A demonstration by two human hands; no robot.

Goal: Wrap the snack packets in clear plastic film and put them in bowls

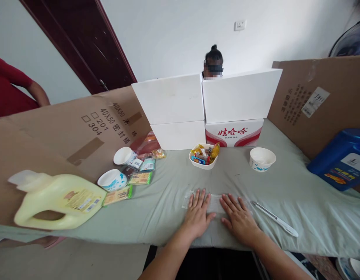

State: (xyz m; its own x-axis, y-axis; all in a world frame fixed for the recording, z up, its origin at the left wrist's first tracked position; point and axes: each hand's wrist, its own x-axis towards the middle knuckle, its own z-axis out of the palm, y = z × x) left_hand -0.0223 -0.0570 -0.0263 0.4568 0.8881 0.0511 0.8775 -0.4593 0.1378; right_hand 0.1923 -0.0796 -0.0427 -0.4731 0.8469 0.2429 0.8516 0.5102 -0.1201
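Both of my hands lie flat near the front of a cloth-covered table [168, 217]. My left hand [197, 214] has its fingers spread and presses on a strip of clear plastic [216, 199]. On the same plastic rests my right hand [238, 217], fingers stretched out, a short gap from the left. Part of the strip is hidden under the hands. Just right of my right hand lies a white and grey pen-like tool [276, 219], perhaps a utility knife. Beyond the hands stands a white bowl [203, 166] filled with wrapped snacks [201, 153].
A paper bowl [262, 160] stands at right, near a blue jug [340, 159]. At left are a yellow detergent bottle [71, 202], tipped bowls [112, 180] and several snack packets [140, 178]. White boxes [176, 105] and cardboard panels [51, 144] wall the table. Two people are beyond.
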